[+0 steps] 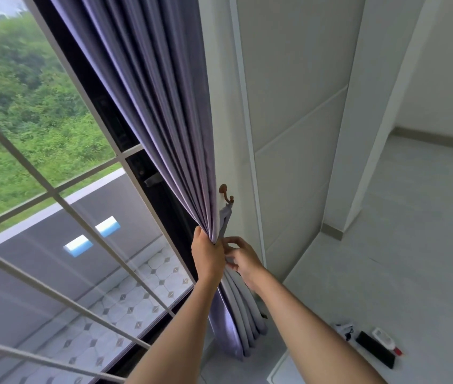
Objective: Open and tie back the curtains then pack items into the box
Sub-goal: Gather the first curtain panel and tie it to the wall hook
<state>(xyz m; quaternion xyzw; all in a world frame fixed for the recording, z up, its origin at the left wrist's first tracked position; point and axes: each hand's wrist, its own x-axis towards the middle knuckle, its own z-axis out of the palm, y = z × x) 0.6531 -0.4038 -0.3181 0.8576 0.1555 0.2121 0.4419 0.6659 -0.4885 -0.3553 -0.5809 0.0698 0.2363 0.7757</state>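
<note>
curtain (169,128) bunched in left hand's (208,256) curled fingers; right hand (243,259) pinches tieback (224,221) (hung from hook (226,194)).

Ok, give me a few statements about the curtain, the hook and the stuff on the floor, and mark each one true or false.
1. The left hand grips the gathered purple curtain. True.
2. The tieback strap hangs from the wall hook. True.
3. The right hand rests flat on the floor. False: it is raised at the curtain, fingers on the strap.
4. The curtain covers the whole window. False: it is bunched at the right edge, leaving the glass bare.
5. A black bar-shaped item lies on the floor at lower right. True.
</note>
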